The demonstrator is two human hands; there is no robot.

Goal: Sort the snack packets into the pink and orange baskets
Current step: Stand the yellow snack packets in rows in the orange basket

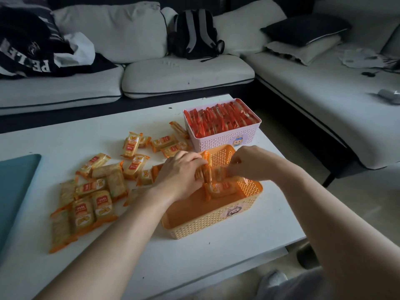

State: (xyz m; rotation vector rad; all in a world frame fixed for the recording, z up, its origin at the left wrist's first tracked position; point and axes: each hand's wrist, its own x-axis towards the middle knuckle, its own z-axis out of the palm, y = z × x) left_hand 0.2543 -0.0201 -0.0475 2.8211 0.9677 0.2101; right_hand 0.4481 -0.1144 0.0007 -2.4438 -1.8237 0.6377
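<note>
Fingers: both hands are inside the orange basket (213, 221). The left hand (180, 169) has its fingers shut round a few standing packets (203, 173). The right hand (249, 162) pinches the top of a clear packet; its fingertips are partly hidden.
Packets in the basket: some lie flat (225, 187) under the hands, near the far end.
Pink basket: the pink basket (223, 139) at the table's far right corner is full of red packets (220, 120).
Loose pile: many orange packets (86, 204) lie spread toward the left of the white table (216, 256), some stacked.
How they feel: I think they are light, crinkly and slippery, with crackers that could snap. Best to hold the flat sides softly.
Room to move: the near half of the orange basket is bare. Its walls are low, and the table's front edge is close.
</note>
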